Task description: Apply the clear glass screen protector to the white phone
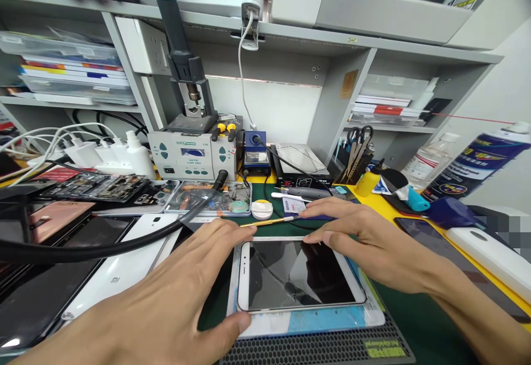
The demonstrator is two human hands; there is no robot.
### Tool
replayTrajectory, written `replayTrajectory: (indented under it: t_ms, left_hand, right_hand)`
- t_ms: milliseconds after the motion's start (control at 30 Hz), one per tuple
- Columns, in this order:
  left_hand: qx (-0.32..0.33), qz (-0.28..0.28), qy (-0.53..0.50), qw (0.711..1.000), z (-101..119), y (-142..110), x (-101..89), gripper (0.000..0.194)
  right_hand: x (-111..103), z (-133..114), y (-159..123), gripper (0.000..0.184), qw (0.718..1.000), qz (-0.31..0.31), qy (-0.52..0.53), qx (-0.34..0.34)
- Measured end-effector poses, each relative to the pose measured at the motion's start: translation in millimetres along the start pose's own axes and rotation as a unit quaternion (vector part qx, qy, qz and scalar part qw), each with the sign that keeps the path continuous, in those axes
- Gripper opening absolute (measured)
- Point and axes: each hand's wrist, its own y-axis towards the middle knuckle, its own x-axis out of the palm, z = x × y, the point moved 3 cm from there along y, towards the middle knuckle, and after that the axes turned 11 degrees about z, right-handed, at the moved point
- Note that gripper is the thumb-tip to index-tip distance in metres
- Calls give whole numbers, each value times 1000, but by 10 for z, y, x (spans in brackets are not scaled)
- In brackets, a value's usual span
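Observation:
A white-framed phone (296,276) with a dark, reflective screen lies face up and sideways on a blue and white pad (323,321). At its left end is my left hand (182,282), thumb by the near corner and fingers stretched toward the far corner, spread apart. My right hand (369,238) reaches over the far right part, its index fingertip at the phone's far edge and the other fingers extended. Whether the left fingertips press on the frame I cannot tell. Just beyond lies a thin yellow stick-like tool (269,222).
A hot-air station (193,155) stands behind, its black hose (124,251) crossing the left side over several phones. A tray of small parts (215,199), a round white container (261,209), a soldering unit (256,152) and a dark phone (456,260) surround the green mat.

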Motion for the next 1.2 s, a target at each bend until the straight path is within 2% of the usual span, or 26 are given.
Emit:
replayTrajectory:
  t_ms: [300,567,900,1200]
  left_hand:
    - [-10,21,1,1000,-6,-35,10,82]
    - [-53,76,-16,996,63,-64,47,80]
    - [-65,90,-15,994,59,-85,59,81]
    - [-58,81,0,995,50,-99,79,82]
  right_hand:
    - [162,-173,-29,37,998,-27,9,-61]
    - [104,-145,5,37,997,-6,-27,-72]
    - [4,-27,-25,37,999,-11,-27,-23]
    - [-97,19,-38,34,1000,-13,-21,5]
